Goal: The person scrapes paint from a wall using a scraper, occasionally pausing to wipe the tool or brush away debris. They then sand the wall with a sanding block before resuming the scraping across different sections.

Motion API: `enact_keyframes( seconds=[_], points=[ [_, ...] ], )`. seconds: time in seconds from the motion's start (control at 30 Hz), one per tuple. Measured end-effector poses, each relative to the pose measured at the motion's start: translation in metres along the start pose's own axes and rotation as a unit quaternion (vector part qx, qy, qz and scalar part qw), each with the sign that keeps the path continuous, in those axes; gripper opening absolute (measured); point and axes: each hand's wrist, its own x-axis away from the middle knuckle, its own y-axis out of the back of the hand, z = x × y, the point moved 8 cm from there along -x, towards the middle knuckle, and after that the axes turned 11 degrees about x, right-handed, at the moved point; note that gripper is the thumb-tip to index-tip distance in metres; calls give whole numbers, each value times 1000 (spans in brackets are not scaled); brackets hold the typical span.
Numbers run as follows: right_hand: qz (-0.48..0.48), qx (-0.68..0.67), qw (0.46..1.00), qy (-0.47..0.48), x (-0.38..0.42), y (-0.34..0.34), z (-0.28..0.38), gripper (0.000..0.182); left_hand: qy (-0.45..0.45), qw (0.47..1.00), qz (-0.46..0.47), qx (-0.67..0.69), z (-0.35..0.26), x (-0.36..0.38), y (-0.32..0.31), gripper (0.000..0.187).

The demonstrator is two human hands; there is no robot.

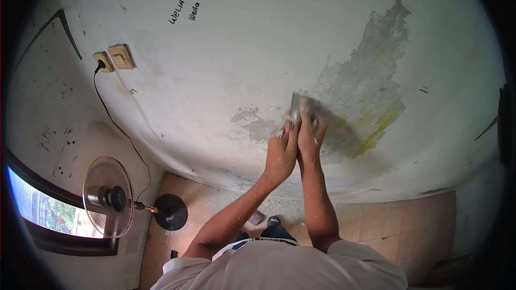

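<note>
Both hands are together at the wall (pixel 236 37), on a flat grey scraper (pixel 296 105) whose blade lies against the surface. My right hand (pixel 309 137) has its fingers pressed on the blade. Beside it, my left hand (pixel 283 147) is closed around the lower part of the scraper; its handle is mostly hidden by the fingers. A large bare grey patch (pixel 365 75) with yellow streaks spreads up and right from the blade. A smaller peeled patch (pixel 258 124) lies left of the hands. Pale flakes dot both forearms.
A standing fan (pixel 115 198) on a round black base (pixel 171 212) is at the lower left, near a window (pixel 48 204). Its cord runs up to a socket (pixel 103 62) beside a switch (pixel 121 56). Pale debris (pixel 279 205) lies on the tiled floor (pixel 387 228) along the wall.
</note>
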Motion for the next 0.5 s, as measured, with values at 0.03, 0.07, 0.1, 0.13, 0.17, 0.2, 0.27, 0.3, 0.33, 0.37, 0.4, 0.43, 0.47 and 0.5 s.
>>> enact_keyframes(
  seconds=[0.03,0.07,0.1,0.13,0.17,0.2,0.27,0.3,0.33,0.37,0.4,0.43,0.47,0.5],
  points=[
    [0,28,1000,-4,2,4,-7,45,-34,999,25,-23,4,6,0,39],
    [0,28,1000,-1,1,5,-9,45,-37,999,26,-23,12,6,-1,39],
    [7,23,1000,8,1,2,-3,45,-53,998,6,-27,4,6,-1,38],
    [14,20,1000,14,2,0,3,44,-67,997,-15,-29,-2,8,-2,38],
    [26,-31,999,29,-3,-3,15,42,-101,994,3,-29,-12,0,-5,38],
    [11,-15,999,37,-9,-4,37,40,-95,995,2,-26,-35,-7,-7,38],
    [26,-76,996,41,-13,-17,68,39,-5,999,42,14,-61,-15,-16,39],
    [27,-74,996,44,-11,-15,63,39,-2,998,60,-19,-56,-16,-16,40],
    [23,-52,998,32,-7,-11,51,39,-8,998,59,-18,-40,-14,-16,40],
    [18,-31,999,21,-3,-7,40,40,-73,996,39,-24,-22,-7,-13,40],
    [-5,-34,999,9,5,-6,34,41,-137,990,18,-28,-27,-2,-11,41],
    [-6,-38,999,6,0,-4,33,41,-190,982,4,-9,-30,-2,-12,42],
    [-8,-39,999,1,-2,1,32,41,-191,982,2,-6,-24,-5,-14,42],
    [-7,-34,999,-1,-9,2,41,41,-134,991,26,-9,-50,-9,-18,42]
  ],
)
